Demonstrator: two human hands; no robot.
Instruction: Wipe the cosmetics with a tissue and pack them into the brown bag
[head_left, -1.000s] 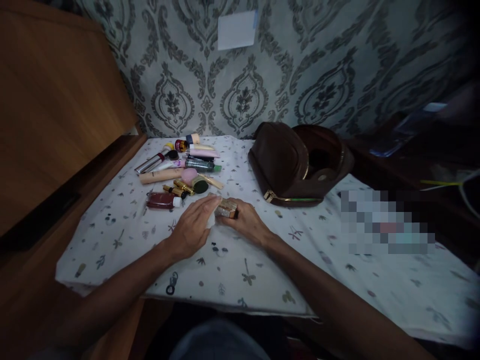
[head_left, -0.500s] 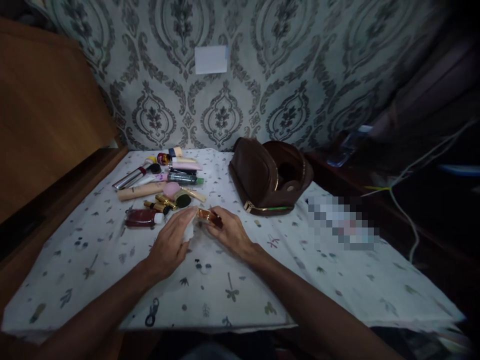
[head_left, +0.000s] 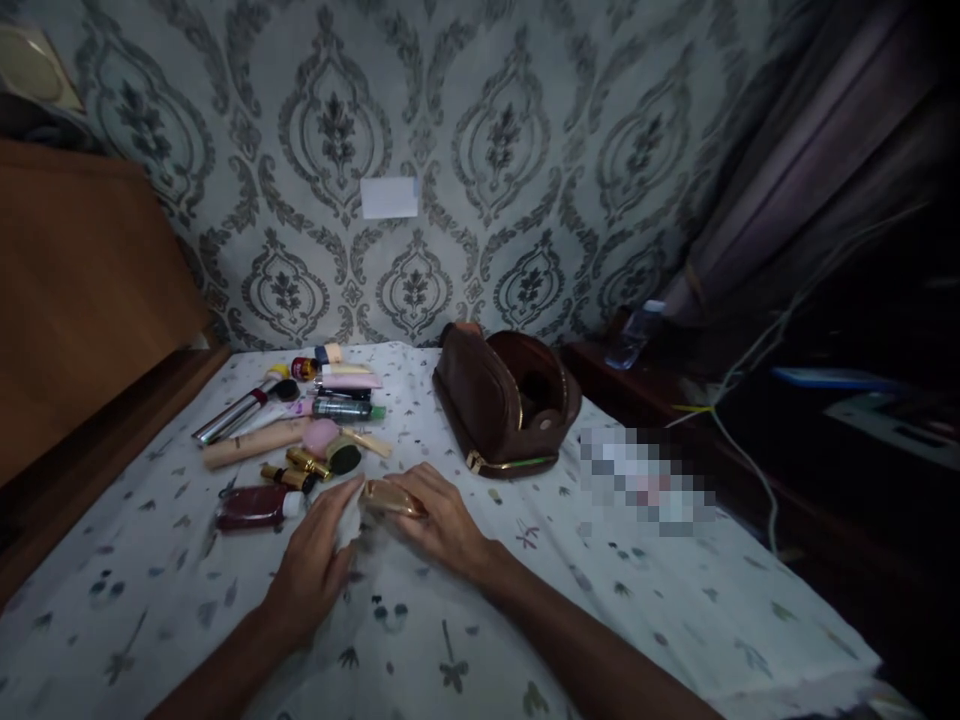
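Note:
My right hand [head_left: 450,528] is closed around a shiny gold-brown cosmetic item [head_left: 391,499]; its exact kind is unclear. Facing it, my left hand [head_left: 309,568] has its fingers bent over a white tissue [head_left: 348,524], which is against or very near the item's left end. Left of my hands lies a bottle of dark red liquid [head_left: 251,508] with a white cap. Just behind are gold lipstick tubes [head_left: 307,464], a round dark-lidded jar [head_left: 345,459] and a pink makeup sponge [head_left: 321,438].
A brown cosmetic bag [head_left: 476,405] stands unzipped behind my right hand. Several tubes, including a beige one [head_left: 255,443], lie at the back left. A wooden panel [head_left: 82,320] borders the left side. On the right are a blurred-out object [head_left: 649,480], a clear bottle [head_left: 636,335] and a cable [head_left: 750,470].
My view has shifted up and to the right, so the tabletop things appear lower and further left. The gold-brown item is turned in my right hand, showing a broader shiny side.

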